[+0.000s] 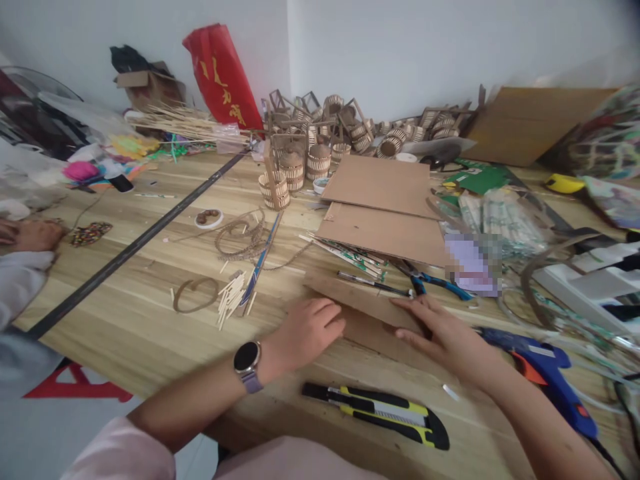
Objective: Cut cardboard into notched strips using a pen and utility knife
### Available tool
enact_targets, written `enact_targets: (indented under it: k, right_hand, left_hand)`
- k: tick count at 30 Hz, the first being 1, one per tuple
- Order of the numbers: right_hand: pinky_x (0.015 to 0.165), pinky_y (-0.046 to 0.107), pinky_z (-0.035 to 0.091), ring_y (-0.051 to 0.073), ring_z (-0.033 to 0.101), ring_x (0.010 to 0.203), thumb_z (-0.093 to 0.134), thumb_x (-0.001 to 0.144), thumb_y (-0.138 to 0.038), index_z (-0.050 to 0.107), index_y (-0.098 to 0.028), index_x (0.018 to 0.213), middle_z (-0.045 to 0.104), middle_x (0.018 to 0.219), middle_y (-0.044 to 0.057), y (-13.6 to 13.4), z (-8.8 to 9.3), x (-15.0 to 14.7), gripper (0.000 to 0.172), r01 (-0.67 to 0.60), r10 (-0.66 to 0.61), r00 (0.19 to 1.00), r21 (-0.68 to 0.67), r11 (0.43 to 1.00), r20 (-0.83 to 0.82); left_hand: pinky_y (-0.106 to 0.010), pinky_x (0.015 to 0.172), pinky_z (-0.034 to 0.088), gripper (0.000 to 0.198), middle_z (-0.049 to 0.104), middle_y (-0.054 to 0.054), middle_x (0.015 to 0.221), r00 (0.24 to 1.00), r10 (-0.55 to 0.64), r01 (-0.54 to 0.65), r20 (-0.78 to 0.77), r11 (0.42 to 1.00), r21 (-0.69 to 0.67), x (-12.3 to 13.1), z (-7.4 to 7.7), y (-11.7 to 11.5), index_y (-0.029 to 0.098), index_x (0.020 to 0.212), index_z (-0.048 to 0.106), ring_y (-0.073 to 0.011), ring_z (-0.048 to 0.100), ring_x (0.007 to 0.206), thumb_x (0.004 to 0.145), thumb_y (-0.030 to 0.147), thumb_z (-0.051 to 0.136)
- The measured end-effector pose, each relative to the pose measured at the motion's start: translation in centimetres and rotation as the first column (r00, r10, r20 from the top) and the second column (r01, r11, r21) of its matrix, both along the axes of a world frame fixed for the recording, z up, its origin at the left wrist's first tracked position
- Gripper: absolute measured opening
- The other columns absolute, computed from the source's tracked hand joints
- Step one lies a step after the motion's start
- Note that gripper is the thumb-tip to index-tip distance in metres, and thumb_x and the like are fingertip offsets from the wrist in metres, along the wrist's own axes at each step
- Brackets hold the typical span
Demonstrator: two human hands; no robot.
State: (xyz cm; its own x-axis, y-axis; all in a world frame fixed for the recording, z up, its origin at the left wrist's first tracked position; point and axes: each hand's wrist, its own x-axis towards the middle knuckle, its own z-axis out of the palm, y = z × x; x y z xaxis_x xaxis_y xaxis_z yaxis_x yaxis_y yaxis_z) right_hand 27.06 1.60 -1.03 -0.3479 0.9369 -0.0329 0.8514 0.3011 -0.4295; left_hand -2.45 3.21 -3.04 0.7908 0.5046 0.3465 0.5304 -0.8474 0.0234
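A narrow, creased piece of cardboard (373, 308) lies on the table between my two hands. My left hand (307, 330), wearing a watch on its wrist, is curled in at the cardboard's left end; its fingertips are partly hidden. My right hand (445, 337) rests at the right end with its fingers stretched and the thumb apart, touching the cardboard. Just in front of me lies a yellow and black utility knife (383, 410). Behind the cardboard are a pen (373, 283) and blue-handled pliers (443, 283). A blue glue gun (545, 373) lies right of my right hand.
Larger cardboard sheets (385, 187) lie farther back. Small woven baskets (274, 190) crowd the wall side. Short sticks (231, 298) and a coiled strip (195, 297) lie left of centre. Another person's hand (37, 235) rests at the far left, beyond a dark strip (145, 240) along the table.
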Motion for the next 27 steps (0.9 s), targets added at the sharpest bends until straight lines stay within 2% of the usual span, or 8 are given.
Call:
enact_targets:
  k: [3,5,9,13,16,21,24,27]
  right_hand:
    - [0.091,0.039,0.055,0.025,0.067,0.104,0.052,0.094,-0.051,0.058,-0.023,0.134,0.063,0.117,0.012,-0.4,-0.7,-0.8,0.049,-0.047,0.046,0.999,-0.028,0.999,-0.022]
    - [0.093,0.039,0.054,0.025,0.066,0.106,0.053,0.094,-0.049,0.058,-0.023,0.134,0.063,0.117,0.012,-0.4,-1.2,-1.3,0.048,-0.075,0.074,0.997,-0.032,0.997,-0.03]
    - [0.093,0.042,0.054,0.026,0.066,0.105,0.056,0.093,-0.043,0.06,-0.022,0.132,0.064,0.114,0.013,-0.2,-2.1,-2.2,0.045,-0.103,0.103,0.995,0.001,0.995,-0.019]
    - [0.093,0.045,0.054,0.028,0.065,0.105,0.057,0.093,-0.038,0.063,-0.023,0.128,0.067,0.112,0.013,-0.3,-2.7,-2.5,0.039,-0.106,0.105,0.994,0.073,0.992,0.018]
    - [0.098,0.048,0.052,0.03,0.064,0.111,0.06,0.091,-0.04,0.064,-0.022,0.127,0.067,0.118,0.015,-0.9,-3.0,-1.5,0.041,-0.11,0.107,0.994,0.103,0.989,0.033]
    - [0.098,0.049,0.051,0.03,0.063,0.117,0.058,0.091,-0.046,0.06,-0.025,0.133,0.067,0.128,0.014,-1.9,-3.4,2.2,0.047,-0.074,0.068,0.995,0.097,0.993,0.067]
    - [0.096,0.049,0.052,0.031,0.064,0.114,0.058,0.09,-0.047,0.063,-0.024,0.129,0.069,0.125,0.014,-2.5,-3.2,4.1,0.045,-0.038,0.028,0.993,0.087,0.995,0.111]
    - [0.094,0.049,0.053,0.03,0.065,0.112,0.059,0.09,-0.043,0.066,-0.022,0.124,0.07,0.122,0.014,-3.0,-2.8,4.9,0.04,-0.027,0.019,0.993,0.073,0.997,0.114]
  left_hand:
    - [-0.04,0.091,0.054,0.02,0.067,-0.01,0.104,0.991,0.121,-0.119,0.049,0.992,-0.053,-2.1,1.3,1.1,0.014,0.099,0.069,-0.0232,0.061,0.1,0.101,0.02,0.05]
    - [-0.042,0.094,0.053,0.019,0.067,-0.011,0.112,0.984,0.173,-0.168,0.045,0.981,-0.094,-3.4,1.7,2.3,0.013,0.109,0.068,-0.0246,0.06,0.105,0.099,0.019,0.053]
    - [-0.044,0.105,0.047,0.03,0.062,-0.01,0.134,0.995,0.09,-0.098,-0.043,0.954,-0.283,-5.3,0.9,4.1,0.019,0.125,0.065,-0.026,0.054,0.123,0.095,0.025,0.063]
    - [-0.042,0.106,0.047,0.029,0.064,-0.009,0.133,0.995,0.042,-0.073,-0.089,0.921,-0.382,-5.9,-0.1,4.5,0.023,0.125,0.067,-0.0242,0.055,0.122,0.097,0.025,0.061]
    - [-0.041,0.104,0.047,0.028,0.065,-0.009,0.129,0.995,0.029,-0.062,-0.092,0.922,-0.381,-5.8,-0.2,4.3,0.022,0.124,0.068,-0.0241,0.055,0.119,0.097,0.024,0.06]
    - [-0.041,0.1,0.048,0.027,0.067,-0.009,0.124,0.993,0.039,-0.078,-0.112,0.927,-0.366,-5.8,0.1,3.7,0.023,0.123,0.069,-0.024,0.056,0.114,0.097,0.024,0.06]
    - [-0.039,0.099,0.048,0.027,0.067,-0.008,0.124,0.992,0.025,-0.07,-0.125,0.927,-0.367,-5.9,0.3,3.6,0.022,0.122,0.069,-0.0239,0.057,0.112,0.096,0.024,0.062]
    - [-0.04,0.101,0.047,0.028,0.063,-0.008,0.132,0.993,0.005,-0.047,-0.115,0.929,-0.368,-6.1,0.1,3.9,0.022,0.122,0.069,-0.0246,0.056,0.116,0.095,0.024,0.063]
